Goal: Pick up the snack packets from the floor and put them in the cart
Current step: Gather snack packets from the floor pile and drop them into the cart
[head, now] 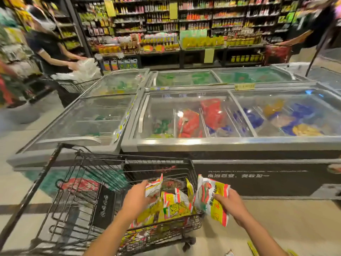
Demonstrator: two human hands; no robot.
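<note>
Head view: cart (191, 169) is found well filled, pile of snack packets (174, 207) lying beneath left hand (137, 194). One packet (154, 186) is gripped by left hand, another packet (210, 197) by right hand (231, 203), just outside the rim. Stray packets (252, 246) are left on floor (280, 217) behind right hand; task is judged mostly done.

Wire cart (147, 160), snack packets (177, 209) heaped inside

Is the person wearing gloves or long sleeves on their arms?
No. The left arm and right arm are bare as far as the picture shows, with no sleeves in sight. The left hand and right hand wear no gloves, and I can see no watch, bracelet or ring.
</note>
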